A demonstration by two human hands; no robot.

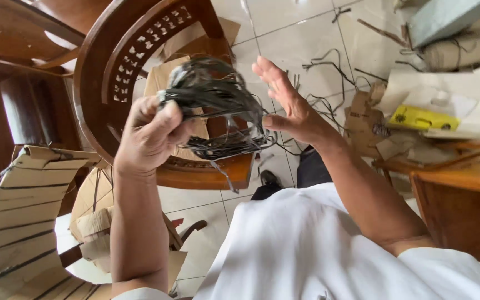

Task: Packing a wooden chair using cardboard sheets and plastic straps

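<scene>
My left hand (150, 136) is raised in front of me, fingers closed around a tangled bundle of black plastic straps (218, 105). The bundle bulges out to the right of the fist and loose loops hang below it. My right hand (287, 103) is held up just right of the bundle, palm turned toward it, fingers spread and straight, holding nothing; its thumb nearly touches the straps. Both forearms come up from my white shirt at the bottom.
A carved wooden chair (115, 61) lies tipped behind the hands. Strapped cardboard wrapping (20, 216) is at the lower left. Torn cardboard, paper and cut straps (329, 66) litter the white tiled floor. A wooden table edge (462, 178) is at the right.
</scene>
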